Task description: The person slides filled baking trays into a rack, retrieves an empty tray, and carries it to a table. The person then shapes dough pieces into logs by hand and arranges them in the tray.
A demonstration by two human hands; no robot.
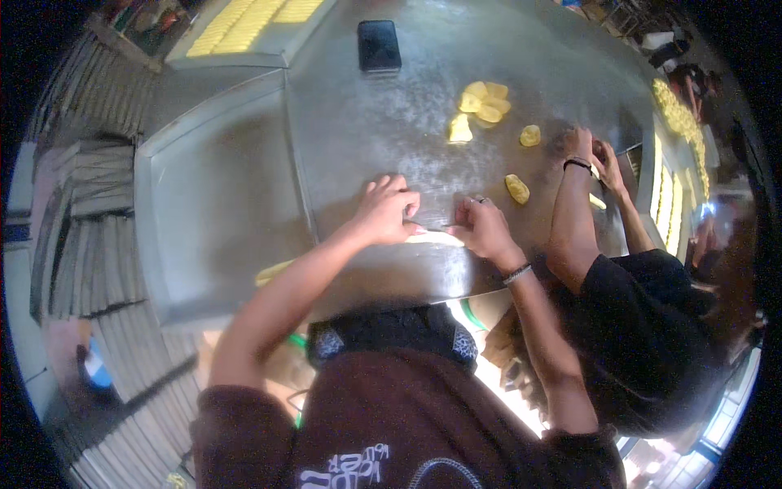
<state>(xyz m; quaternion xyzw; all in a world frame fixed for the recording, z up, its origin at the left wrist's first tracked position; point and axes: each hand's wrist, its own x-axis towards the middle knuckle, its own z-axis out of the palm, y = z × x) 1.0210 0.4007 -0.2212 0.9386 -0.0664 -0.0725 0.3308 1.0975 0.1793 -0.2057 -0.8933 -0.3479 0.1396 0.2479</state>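
The step in hand looked like rolling: both hands lay on a pale dough strip (434,238) at the near edge of the steel desk (358,122). The left hand (387,210) was spread flat, fingers loosely splayed, palm pressing the strip's left end rather than gripping it. The right hand (482,228) was half curled over the strip's right end, fingertips down, a ring on 1 finger and a bracelet at the wrist. The strip was soft, smooth, long and thin, lying crosswise between the 2 hands. By my judgement the next move called for even downward pressure and a steady back-and-forth, so the strip would not thin out in the middle or tear.

Right of the strip, another person's hand (580,147) in a black sleeve worked at the desk's edge. Just beyond the strip lay a small yellow dough lump (516,188), oval and matte. Farther off sat a cluster of yellow pieces (481,106), irregular and soft-edged, on the dull, floury metal. Beyond those lay a dark phone (379,45), flat and glossy. Left of the phone, a tray (244,24) held rows of yellow pieces.
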